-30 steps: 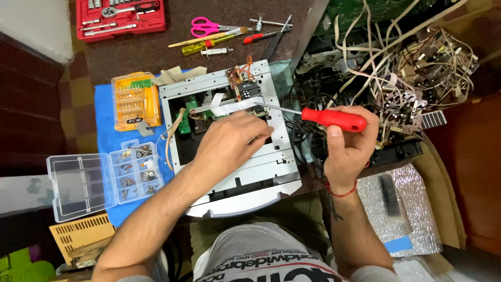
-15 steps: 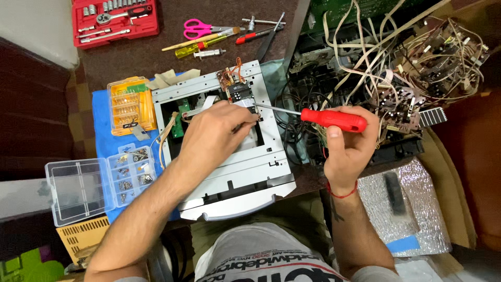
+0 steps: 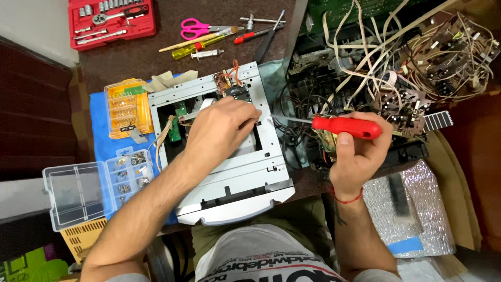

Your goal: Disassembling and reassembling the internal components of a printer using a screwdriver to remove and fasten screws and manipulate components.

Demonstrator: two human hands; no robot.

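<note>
A grey metal drive chassis (image 3: 261,172) lies opened on the table in front of me, with a small green circuit board (image 3: 180,112) and orange wires (image 3: 232,73) showing inside. My left hand (image 3: 219,130) rests on the chassis, fingers curled down into its middle near a black chip; whatever the fingertips pinch is hidden. My right hand (image 3: 357,154) grips a red-handled screwdriver (image 3: 347,127) held level, its metal shaft pointing left to the chassis's right edge.
A tangle of wires and circuit boards (image 3: 396,62) fills the right. A yellow bit case (image 3: 125,107) and a clear parts organiser (image 3: 99,185) sit left on a blue mat. Red socket set (image 3: 112,21), pink scissors (image 3: 195,26) and small tools lie at the back. Silver bubble wrap (image 3: 412,209) lies right.
My left hand slid slightly left and back across the chassis. The screwdriver stayed almost where it was.
</note>
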